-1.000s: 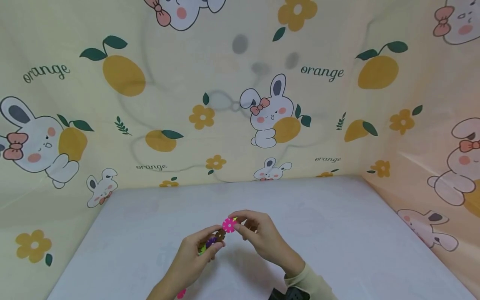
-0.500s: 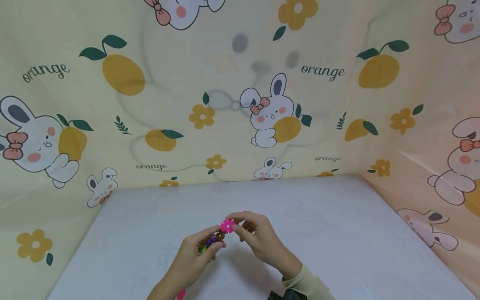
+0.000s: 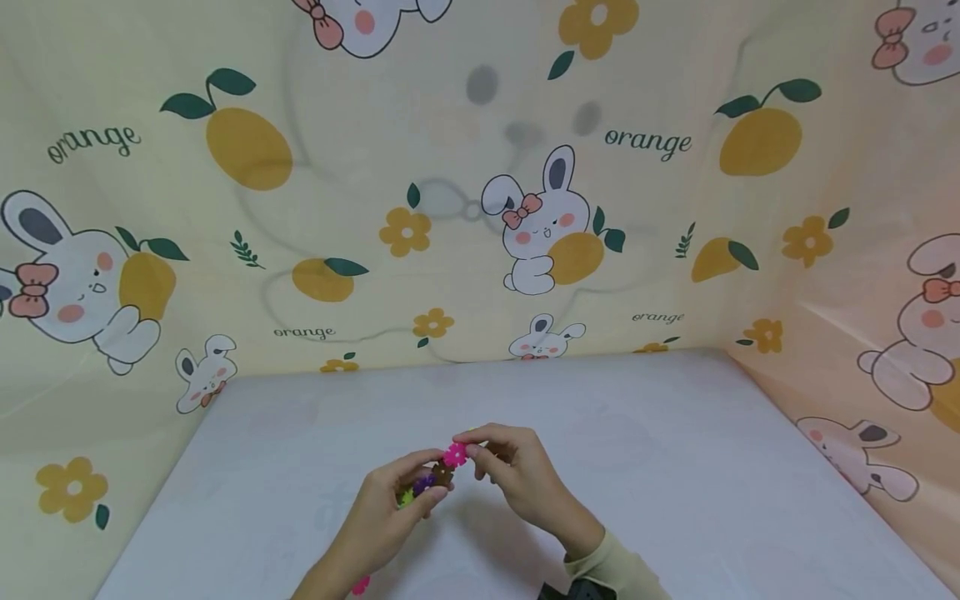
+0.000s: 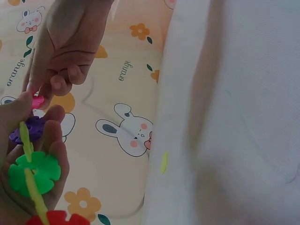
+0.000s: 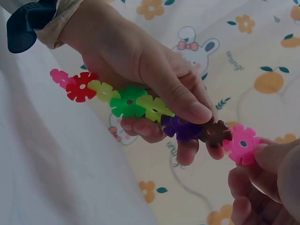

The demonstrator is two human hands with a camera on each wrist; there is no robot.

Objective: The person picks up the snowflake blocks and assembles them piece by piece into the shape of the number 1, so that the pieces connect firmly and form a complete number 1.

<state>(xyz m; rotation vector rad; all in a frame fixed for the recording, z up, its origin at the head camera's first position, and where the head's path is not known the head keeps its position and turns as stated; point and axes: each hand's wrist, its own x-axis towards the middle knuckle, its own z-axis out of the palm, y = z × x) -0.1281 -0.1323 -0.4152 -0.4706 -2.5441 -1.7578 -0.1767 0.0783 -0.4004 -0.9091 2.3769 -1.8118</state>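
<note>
My left hand grips a chain of several flower-shaped interlocking discs, thumb across the purple disc and brown disc. The rest of the chain trails back past the palm: green disc, red disc and a pink one at the far end, with yellow ones between. Between thumb and fingers, my right hand pinches another pink disc. Its edge meets the brown disc's edge in the right wrist view. Both hands are raised over the white table, seen in the head view.
The white table stretches out around the hands. A cloth wall printed with rabbits and oranges rises behind it, with more cloth at the sides. In the left wrist view a small yellow piece shows against the white surface.
My right hand has shifted slightly left and down, bringing the pink disc closer against the brown one. The pink disc has turned a little. The left hand has stayed nearly still.
</note>
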